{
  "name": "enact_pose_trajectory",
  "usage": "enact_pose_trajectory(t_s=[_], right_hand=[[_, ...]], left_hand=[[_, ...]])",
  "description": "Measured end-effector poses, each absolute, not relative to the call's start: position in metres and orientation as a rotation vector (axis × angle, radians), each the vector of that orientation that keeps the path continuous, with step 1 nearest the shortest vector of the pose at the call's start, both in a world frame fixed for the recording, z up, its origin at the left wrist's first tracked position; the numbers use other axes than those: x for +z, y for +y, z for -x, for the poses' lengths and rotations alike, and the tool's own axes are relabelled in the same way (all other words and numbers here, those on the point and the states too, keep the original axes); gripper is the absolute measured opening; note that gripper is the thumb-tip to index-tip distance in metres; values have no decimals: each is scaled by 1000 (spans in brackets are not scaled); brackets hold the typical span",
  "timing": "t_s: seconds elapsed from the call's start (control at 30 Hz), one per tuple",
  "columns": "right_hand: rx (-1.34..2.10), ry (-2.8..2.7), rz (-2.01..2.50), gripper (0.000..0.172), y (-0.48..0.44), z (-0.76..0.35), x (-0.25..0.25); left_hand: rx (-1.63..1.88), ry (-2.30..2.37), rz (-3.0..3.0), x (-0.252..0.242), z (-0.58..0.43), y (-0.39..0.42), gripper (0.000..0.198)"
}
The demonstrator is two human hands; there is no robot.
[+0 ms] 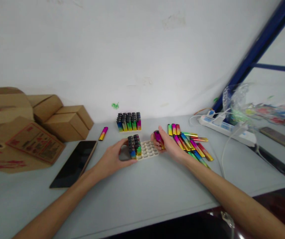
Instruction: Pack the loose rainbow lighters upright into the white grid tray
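Note:
A white slotted tray lies on the grey table, with several rainbow lighters standing upright in its left end. My left hand cups that end of the tray, fingers curled against the standing lighters. My right hand hovers at the tray's right end, closed on a few pink and rainbow lighters. Just right of that hand, a loose pile of lighters lies flat on the table. Behind the tray stands a full block of lighters.
A single lighter lies left of the block, and a dark phone beside my left forearm. Cardboard boxes fill the left. A white power strip, cables and a clear plastic bag sit at the right.

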State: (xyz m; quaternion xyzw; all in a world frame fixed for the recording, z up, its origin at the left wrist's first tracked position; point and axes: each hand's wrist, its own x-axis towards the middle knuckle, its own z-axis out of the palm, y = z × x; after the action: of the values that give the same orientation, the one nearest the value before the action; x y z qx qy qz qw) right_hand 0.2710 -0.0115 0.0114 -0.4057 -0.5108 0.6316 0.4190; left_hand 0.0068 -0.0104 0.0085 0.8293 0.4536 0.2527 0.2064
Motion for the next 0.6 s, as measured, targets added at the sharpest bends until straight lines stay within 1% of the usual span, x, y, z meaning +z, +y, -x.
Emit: enact_pose_trajectory(t_s=[0.07, 0.2, 0.3, 0.47, 0.6], right_hand=[[1539, -1344, 972, 59, -12, -273, 15], [1329, -1615, 971, 42, -20, -276, 26], [1272, -1681, 924, 35, -27, -274, 31], [1260, -1639, 922, 36, -30, -267, 22], [1175, -1681, 962, 35, -31, -263, 14]], left_hand=[[698, 1265, -2302, 8, -7, -10, 75], [699, 1255, -2305, 7, -7, -10, 75], [694, 1253, -2284, 8, -8, -11, 75], [703, 1245, -2280, 8, -8, -11, 75], [712, 1223, -2271, 5, -7, -10, 77]])
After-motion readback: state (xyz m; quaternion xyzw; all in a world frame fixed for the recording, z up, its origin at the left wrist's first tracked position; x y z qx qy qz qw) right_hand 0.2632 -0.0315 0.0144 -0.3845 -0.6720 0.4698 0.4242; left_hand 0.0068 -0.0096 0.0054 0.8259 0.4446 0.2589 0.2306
